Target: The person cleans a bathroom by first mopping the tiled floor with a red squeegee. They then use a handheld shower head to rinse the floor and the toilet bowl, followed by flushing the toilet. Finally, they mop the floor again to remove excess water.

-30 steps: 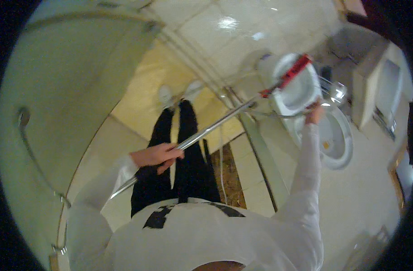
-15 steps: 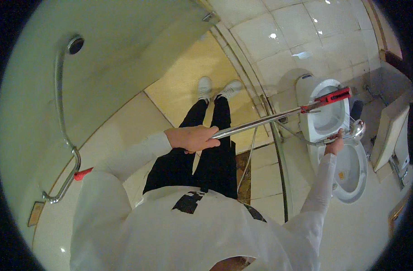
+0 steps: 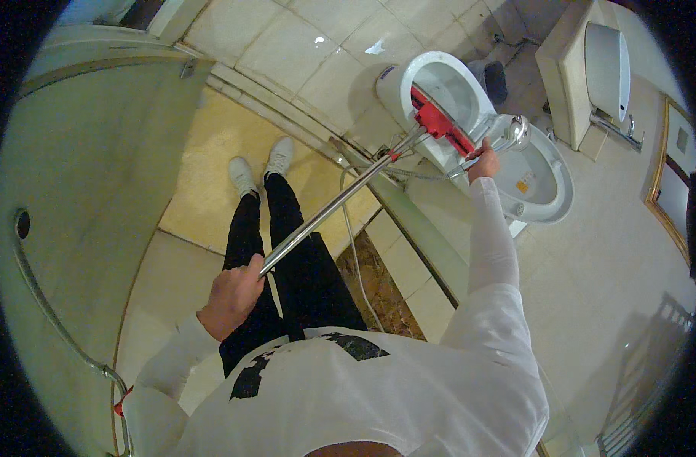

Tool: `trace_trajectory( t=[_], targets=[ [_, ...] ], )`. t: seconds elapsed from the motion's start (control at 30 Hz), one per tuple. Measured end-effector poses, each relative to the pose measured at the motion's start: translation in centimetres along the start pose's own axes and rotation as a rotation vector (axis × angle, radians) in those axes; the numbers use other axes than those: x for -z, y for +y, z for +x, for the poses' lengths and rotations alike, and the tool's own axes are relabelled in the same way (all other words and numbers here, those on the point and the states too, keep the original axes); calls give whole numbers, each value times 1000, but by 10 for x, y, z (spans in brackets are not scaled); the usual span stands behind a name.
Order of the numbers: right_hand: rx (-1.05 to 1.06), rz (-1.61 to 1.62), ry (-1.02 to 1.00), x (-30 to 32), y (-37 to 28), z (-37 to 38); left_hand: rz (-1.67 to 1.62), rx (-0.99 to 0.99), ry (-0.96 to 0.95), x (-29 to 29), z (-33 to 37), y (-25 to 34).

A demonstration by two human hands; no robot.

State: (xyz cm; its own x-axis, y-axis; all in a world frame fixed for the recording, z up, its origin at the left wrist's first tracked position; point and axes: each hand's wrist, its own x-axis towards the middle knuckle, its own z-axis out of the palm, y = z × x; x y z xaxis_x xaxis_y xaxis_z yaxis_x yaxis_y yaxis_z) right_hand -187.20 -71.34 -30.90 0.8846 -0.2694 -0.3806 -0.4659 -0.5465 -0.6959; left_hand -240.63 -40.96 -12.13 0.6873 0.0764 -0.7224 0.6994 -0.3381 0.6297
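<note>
Silver metal tubing forms the long straight pole [image 3: 317, 221] that you grip with your left hand [image 3: 234, 297], fingers closed around it in front of your thighs. From this grip the pole rises diagonally toward the upper right and ends at a red, bar-shaped mop head [image 3: 437, 122]. That mop head lies across the near edge of the white, rounded ceramic toilet [image 3: 392, 99]; whether it touches the rim cannot be determined.

Your right hand [image 3: 483, 162], arm extended, is closed on the handle of a shiny chrome shower head [image 3: 518, 131], just beside the mop head's lower end. A flexible silver hose [image 3: 424, 177] leads from this hand toward the left and passes near the pole.

Behind the shower head, note the white oval toilet lid [image 3: 550, 186] with its small orange sticker. A dark grey, round bin [image 3: 491, 81] stands just beside the toilet. Your white laced shoes [image 3: 280, 156] are on a pale yellow floor panel [image 3: 203, 175], left of the pole.
</note>
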Motion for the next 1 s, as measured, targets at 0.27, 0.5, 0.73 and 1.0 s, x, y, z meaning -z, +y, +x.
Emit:
trace_trajectory(
  t=[0.27,0.5,0.73,1.0],
  targets=[
    [-82,265,-145,-17,-10,-40,69,-7,76,-19,1,-4],
    [-83,314,-89,-18,-5,-26,85,70,98,-7,10,-2],
    [282,-30,-85,-14,24,-19,-40,58,92,-5,-29,-4],
    [-96,245,163,9,-2,-49,-86,73,39,-14,-41,3]
  ],
)
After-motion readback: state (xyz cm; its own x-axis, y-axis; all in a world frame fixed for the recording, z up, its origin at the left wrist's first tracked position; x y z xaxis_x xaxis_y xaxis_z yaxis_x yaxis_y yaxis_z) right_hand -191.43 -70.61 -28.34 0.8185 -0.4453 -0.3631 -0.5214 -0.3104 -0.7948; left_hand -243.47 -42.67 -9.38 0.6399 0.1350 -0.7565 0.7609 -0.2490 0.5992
